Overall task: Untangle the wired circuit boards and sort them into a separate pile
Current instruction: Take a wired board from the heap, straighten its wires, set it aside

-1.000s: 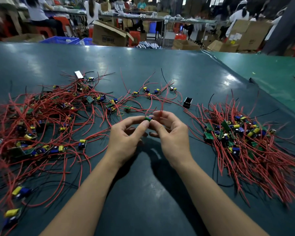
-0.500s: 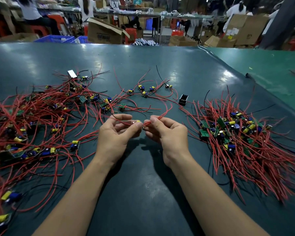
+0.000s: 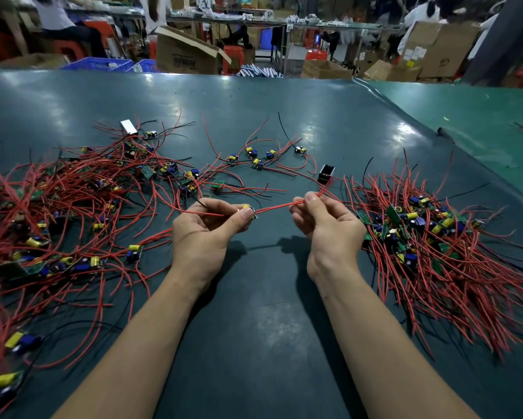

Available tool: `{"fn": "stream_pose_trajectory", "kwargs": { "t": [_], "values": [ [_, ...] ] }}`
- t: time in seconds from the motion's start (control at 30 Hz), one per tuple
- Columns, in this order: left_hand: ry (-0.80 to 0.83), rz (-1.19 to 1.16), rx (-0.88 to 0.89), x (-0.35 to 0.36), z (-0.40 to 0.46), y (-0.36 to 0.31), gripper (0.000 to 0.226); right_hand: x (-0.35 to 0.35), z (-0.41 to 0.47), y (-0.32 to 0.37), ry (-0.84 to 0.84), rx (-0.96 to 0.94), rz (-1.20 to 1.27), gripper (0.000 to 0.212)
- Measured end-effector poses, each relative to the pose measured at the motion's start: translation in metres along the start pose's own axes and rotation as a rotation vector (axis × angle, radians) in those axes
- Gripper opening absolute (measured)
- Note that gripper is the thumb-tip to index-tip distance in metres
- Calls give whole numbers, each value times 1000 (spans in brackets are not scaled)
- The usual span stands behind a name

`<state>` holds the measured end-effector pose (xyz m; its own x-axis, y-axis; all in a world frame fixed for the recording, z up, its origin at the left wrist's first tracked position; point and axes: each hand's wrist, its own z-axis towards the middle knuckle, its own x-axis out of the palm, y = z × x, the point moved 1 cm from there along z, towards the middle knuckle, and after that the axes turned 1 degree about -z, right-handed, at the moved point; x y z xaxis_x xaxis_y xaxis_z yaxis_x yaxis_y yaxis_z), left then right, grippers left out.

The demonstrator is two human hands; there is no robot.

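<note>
Left hand (image 3: pixel 204 234) pinches a small board (image 3: pixel 249 210) (yellow-capped); right hand (image 3: pixel 329 222) pinches its red wires (image 3: pixel 276 207).

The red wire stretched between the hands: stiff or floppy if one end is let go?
Probably floppy: the red wire runs nearly straight only because the left hand and right hand hold it. Loose wires in the left pile curve and droop. Likely light, so it may snag on neighbours.
</note>
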<state>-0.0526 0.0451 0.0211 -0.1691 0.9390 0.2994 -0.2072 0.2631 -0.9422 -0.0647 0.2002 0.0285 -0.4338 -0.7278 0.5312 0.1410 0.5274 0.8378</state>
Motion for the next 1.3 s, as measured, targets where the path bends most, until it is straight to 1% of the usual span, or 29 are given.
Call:
{"fn": "stream_pose_trajectory", "kwargs": {
  "t": [0.07, 0.17, 0.23, 0.27, 0.37, 0.47, 0.57, 0.63, 0.73, 0.77, 0.8, 0.87, 0.97, 1.07, 1.13, 1.23, 1.3],
  "values": [
    [5, -9, -4, 2, -1, -1, 19, 0, 1, -1, -23, 10, 48, 13],
    [16, -9, -18, 2, -2, -4, 19, 0, 2, -4, -1, 124, 130, 9],
    [31, -3, -28, 2, -3, -5, 18, 0, 2, -4, 10, 174, 129, 7],
    [34, 2, -32, 2, -3, -5, 18, 0, 3, -3, 5, 161, 111, 7],
    [23, 12, -34, 2, -3, -5, 18, 0, 5, -2, -23, -12, 9, 9],
    [8, 12, -29, 2, -3, -5, 18, 0, 2, -1, -29, -184, -94, 5],
    [-2, 2, -32, 2, -2, -5, 18, -1, 4, 1, -66, -228, -74, 8],
    [0, -3, -36, 2, -2, -5, 18, -1, 5, 2, -74, -161, -29, 9],
    [23, 8, -49, 2, -4, -4, 18, -1, 7, 0, -77, 29, 95, 15],
    [37, 12, -58, 2, -4, -3, 18, -1, 7, 0, -78, 66, 125, 18],
    [49, 16, -64, 3, -4, -3, 18, -1, 8, 1, -81, 76, 136, 18],
    [55, 32, -63, 2, -3, -2, 18, -2, 10, 3, -93, 38, 99, 16],
    [42, 53, -48, 2, -3, -2, 17, -4, 10, 4, -107, -32, 11, 10],
    [21, 40, -41, 1, -2, -2, 18, -5, 9, 4, -110, -49, -5, 8],
    [3, 32, -35, 1, -2, -2, 19, -5, 9, 4, -94, -8, 43, 10],
    [2, 31, -29, 1, 0, -2, 18, -4, 10, 3, -63, 128, 148, 8],
    [20, 37, -40, 2, -1, -1, 17, -4, 12, 2, -49, 211, 172, 9]
  ]
}}
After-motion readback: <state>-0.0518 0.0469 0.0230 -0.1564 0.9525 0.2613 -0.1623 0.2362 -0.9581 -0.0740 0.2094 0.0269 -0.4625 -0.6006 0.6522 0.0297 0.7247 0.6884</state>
